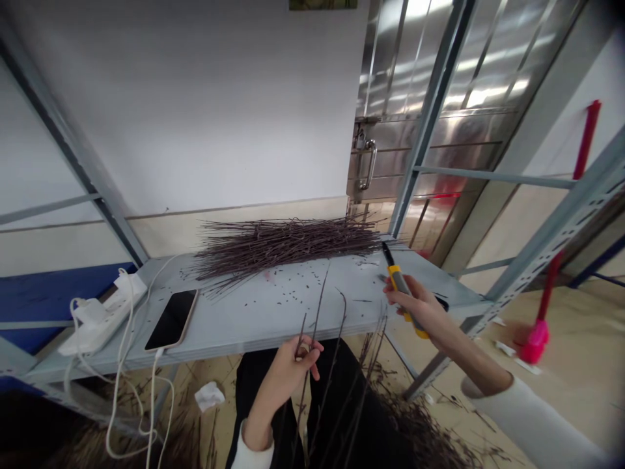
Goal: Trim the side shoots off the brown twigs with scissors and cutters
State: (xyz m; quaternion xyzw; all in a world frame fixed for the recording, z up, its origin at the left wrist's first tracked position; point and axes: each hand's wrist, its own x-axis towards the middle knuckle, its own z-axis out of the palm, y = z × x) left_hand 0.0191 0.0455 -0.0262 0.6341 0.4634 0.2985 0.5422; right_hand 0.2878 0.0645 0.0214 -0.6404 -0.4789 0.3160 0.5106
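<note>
My left hand [291,365] is closed on thin dark twigs [319,303] in front of the shelf edge, above my lap. The twigs point up and away, and their lower ends run down between my legs. My right hand [415,303] grips a utility knife [399,280] with a yellow and grey handle, its dark blade end pointing up and left. This hand is over the right part of the shelf, apart from the left hand. Behind both lies a large bundle of dark twigs [288,241] along the back of the shelf.
A phone [172,319] lies on the grey metal shelf [219,326], beside a white power strip [105,319] with cables hanging down. Small twig bits dot the surface. Metal uprights [430,124] frame it. Cut twigs [430,430] and crumpled white paper [209,395] lie on the floor.
</note>
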